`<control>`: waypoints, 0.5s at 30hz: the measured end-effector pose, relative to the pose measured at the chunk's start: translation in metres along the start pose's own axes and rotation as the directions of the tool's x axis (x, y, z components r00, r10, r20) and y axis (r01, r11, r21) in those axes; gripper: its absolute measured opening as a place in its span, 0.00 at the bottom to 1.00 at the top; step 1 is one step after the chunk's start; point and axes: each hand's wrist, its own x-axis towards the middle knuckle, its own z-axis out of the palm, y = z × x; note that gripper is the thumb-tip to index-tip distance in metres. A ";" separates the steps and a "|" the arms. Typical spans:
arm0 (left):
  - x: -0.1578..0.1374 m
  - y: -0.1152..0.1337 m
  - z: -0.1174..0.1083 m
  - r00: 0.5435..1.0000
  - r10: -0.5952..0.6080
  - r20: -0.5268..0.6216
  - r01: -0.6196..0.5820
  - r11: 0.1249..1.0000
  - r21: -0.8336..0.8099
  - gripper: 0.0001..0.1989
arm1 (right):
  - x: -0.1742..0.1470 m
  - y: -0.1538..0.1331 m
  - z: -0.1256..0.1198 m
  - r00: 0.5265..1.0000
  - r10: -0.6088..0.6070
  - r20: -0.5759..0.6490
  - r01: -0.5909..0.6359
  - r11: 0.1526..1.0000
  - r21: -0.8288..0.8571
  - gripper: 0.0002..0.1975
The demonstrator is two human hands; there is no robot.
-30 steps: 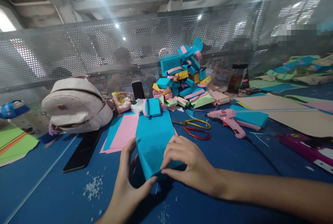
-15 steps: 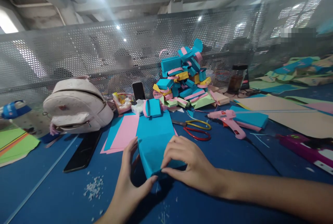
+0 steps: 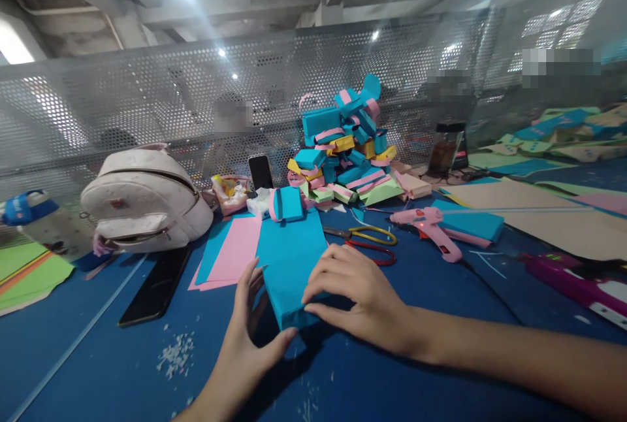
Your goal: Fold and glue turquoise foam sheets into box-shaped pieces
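A folded blue paper box [image 3: 289, 285] is between my hands near the front of the table. My left hand [image 3: 249, 324] curves around its left side, thumb at the bottom corner and fingers along the left edge. My right hand [image 3: 350, 298] pinches the box's right front edge with thumb and fingertips, and covers that side. Just behind the box lies a flat blue paper sheet [image 3: 281, 242], with a small blue and pink paper box [image 3: 289, 204] on it. Scissors [image 3: 362, 239] with one yellow and one red handle rest behind my right hand.
A pink glue gun [image 3: 428, 229] lies to the right, its cord running forward. A heap of folded paper boxes [image 3: 347, 154] stands by the mesh partition [image 3: 147, 95]. At left are a white backpack [image 3: 142, 200], a phone [image 3: 157, 288] and white scraps [image 3: 176, 355].
The right front part of the box has been folded in, and its front face shows more squarely. My right fingers have shifted slightly up along the edge; my left hand stays nearly in place.
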 end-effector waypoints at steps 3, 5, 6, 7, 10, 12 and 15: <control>0.001 -0.003 -0.001 1.000 0.015 0.002 -0.015 1.000 -0.019 0.44 | 0.001 0.002 -0.001 1.000 -0.003 -0.006 0.003 1.000 -0.001 0.03; 0.001 -0.003 -0.002 1.000 0.025 0.004 -0.025 0.999 -0.037 0.43 | 0.002 0.003 -0.002 1.000 -0.003 -0.019 0.003 1.000 -0.002 0.04; 0.001 -0.004 -0.002 1.000 0.029 0.002 -0.029 0.999 -0.043 0.43 | 0.002 0.004 -0.003 1.000 -0.003 -0.026 0.003 1.000 0.000 0.04; 0.001 -0.004 -0.002 0.999 0.032 -0.002 -0.032 0.998 -0.047 0.43 | 0.002 0.004 -0.003 0.999 -0.004 -0.033 0.004 1.000 0.004 0.04; 0.001 -0.004 -0.003 0.999 0.041 -0.013 -0.041 0.998 -0.055 0.43 | 0.003 0.004 -0.004 0.999 -0.007 -0.042 0.008 1.000 0.018 0.04; 0.002 -0.005 -0.003 0.999 0.050 -0.015 -0.051 0.997 -0.066 0.43 | 0.003 0.004 -0.005 0.999 -0.013 -0.048 0.013 1.000 0.017 0.04; 0.003 -0.007 -0.003 0.998 0.063 -0.020 -0.064 0.994 -0.085 0.43 | 0.003 0.005 -0.005 0.998 -0.027 -0.054 0.027 1.000 0.000 0.04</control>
